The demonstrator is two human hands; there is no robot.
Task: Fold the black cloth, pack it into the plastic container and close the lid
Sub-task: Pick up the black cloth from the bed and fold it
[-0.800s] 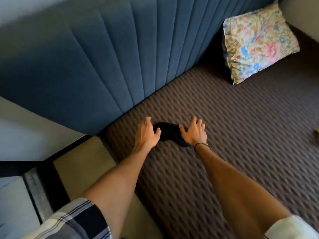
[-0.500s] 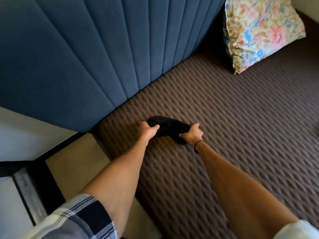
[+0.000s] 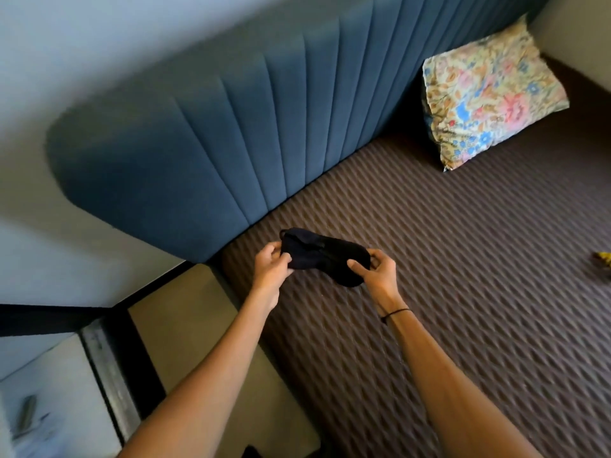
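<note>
The black cloth (image 3: 322,256) is a small folded bundle held just above the brown textured bed cover (image 3: 463,292), near the bed's left corner. My left hand (image 3: 271,269) pinches its left end and my right hand (image 3: 377,274) pinches its right end, thumbs on the near side. The cloth stretches between both hands. No plastic container shows in the head view.
A padded blue headboard (image 3: 231,143) runs behind the bed. A floral pillow (image 3: 489,90) leans at the far right corner. A small yellow object (image 3: 603,259) lies at the right edge. Left of the bed is a tan surface (image 3: 185,309).
My hands went from lying flat beside the cloth on the bed to closing on its two ends and lifting it off the cover toward me.
</note>
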